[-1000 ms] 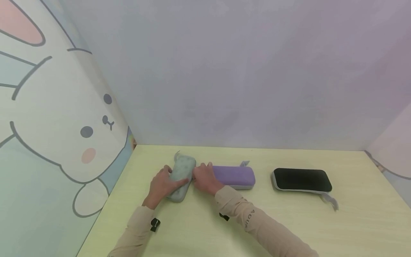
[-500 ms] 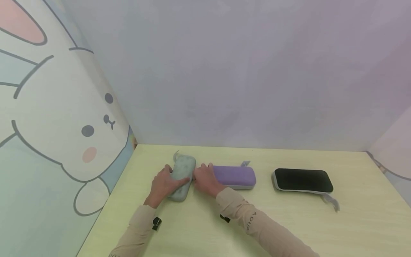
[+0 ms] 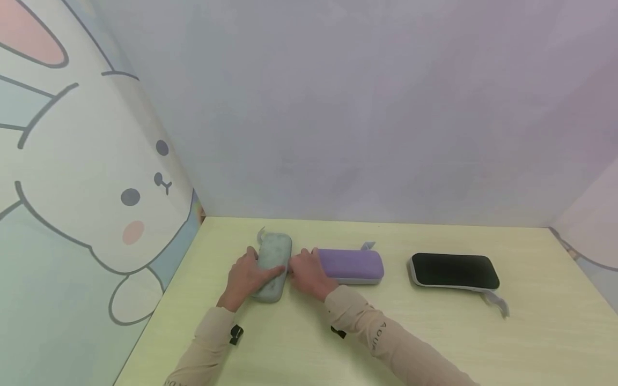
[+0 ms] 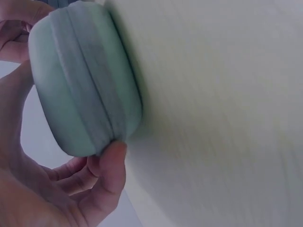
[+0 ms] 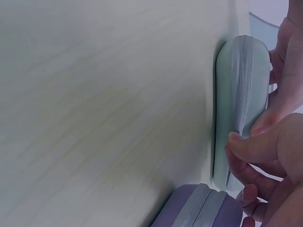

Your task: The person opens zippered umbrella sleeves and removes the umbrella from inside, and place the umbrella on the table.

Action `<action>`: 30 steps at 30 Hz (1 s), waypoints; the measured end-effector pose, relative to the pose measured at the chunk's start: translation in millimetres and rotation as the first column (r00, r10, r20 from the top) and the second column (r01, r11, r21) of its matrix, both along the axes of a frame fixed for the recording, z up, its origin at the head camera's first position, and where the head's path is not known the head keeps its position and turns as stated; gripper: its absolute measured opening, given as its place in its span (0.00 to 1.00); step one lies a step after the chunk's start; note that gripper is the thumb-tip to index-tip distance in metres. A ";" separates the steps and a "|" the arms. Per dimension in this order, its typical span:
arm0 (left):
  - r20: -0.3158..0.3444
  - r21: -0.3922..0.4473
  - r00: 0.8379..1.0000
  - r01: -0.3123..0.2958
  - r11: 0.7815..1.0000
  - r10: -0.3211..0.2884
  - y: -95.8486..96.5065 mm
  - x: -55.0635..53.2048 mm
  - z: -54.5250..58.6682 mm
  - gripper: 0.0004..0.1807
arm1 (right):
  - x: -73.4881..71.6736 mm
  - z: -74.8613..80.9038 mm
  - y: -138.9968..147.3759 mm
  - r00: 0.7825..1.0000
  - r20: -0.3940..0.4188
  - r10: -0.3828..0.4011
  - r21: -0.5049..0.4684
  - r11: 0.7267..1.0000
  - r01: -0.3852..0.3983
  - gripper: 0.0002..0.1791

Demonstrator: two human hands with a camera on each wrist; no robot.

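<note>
A pale green zip case [image 3: 277, 245] lies on the table with its length running away from me and a small grey strap at its far left corner. My left hand [image 3: 245, 277] grips it across the near half, thumb on the right and fingers on the left. At its right side, my right hand [image 3: 310, 272] pinches the zipper with thumb and index finger. The right wrist view shows the grey zipper band [image 5: 244, 80] running along the case's side to those fingertips, which hide the pull. In the left wrist view, the thumb [image 4: 111, 172] presses by the band.
Just right of my right hand lies a purple zip case [image 3: 354, 262] with a grey strap behind it. Farther right is a black-topped case [image 3: 455, 270] with a grey strap [image 3: 496, 303] at its near right corner. A wall [image 3: 367, 118] rises behind the table.
The far end of the green case has swung slightly left, so it lies straighter. Both hands keep their hold and have hardly moved.
</note>
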State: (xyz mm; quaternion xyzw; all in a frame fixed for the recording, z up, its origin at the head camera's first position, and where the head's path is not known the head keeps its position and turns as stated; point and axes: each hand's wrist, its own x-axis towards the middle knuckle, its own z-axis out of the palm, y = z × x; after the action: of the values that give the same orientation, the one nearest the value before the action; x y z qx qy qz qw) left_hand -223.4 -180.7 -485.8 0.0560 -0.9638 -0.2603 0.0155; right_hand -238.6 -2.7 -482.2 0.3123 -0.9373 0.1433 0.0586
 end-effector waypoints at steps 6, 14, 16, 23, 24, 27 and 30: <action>0.023 0.014 1.000 -0.005 1.000 0.005 1.2 -1.2 0.1 0.42 | 3.3 -0.9 1.0 1.000 0.028 0.008 -0.004 1.000 -0.008 0.08; 0.041 0.019 0.999 -0.019 1.000 0.018 1.6 -3.2 -2.1 0.47 | 7.3 -0.8 1.8 1.000 0.010 0.023 -0.023 0.999 -0.022 0.11; 0.045 0.027 0.999 -0.022 0.999 0.021 1.6 -3.3 -2.4 0.48 | 8.1 -1.8 1.9 1.000 -0.001 0.022 -0.016 1.000 -0.022 0.14; 0.065 0.056 0.997 -0.034 0.998 0.030 2.9 -2.8 -1.1 0.50 | 9.9 -5.7 2.2 1.000 -0.019 0.022 0.001 1.000 -0.022 0.19; 0.068 0.058 0.997 -0.034 0.998 0.030 3.1 -2.9 -1.1 0.50 | 10.0 -6.1 2.3 0.999 -0.026 0.020 0.005 1.000 -0.020 0.19; 0.068 0.063 0.997 -0.037 0.997 0.033 3.2 -3.6 -1.8 0.50 | 11.1 -6.1 2.8 0.999 -0.039 0.016 0.014 1.000 -0.015 0.19; 0.072 0.063 0.997 -0.043 0.997 0.039 3.2 -4.2 -2.3 0.51 | 12.6 -6.0 3.1 0.999 -0.044 0.016 0.017 1.000 -0.015 0.19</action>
State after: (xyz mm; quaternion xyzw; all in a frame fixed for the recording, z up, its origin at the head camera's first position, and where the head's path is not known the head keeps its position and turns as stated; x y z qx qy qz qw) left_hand -227.6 -177.5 -488.1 0.0854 -0.9534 -0.2888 -0.0152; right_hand -226.0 0.4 -488.2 0.3231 -0.9345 0.1291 0.0755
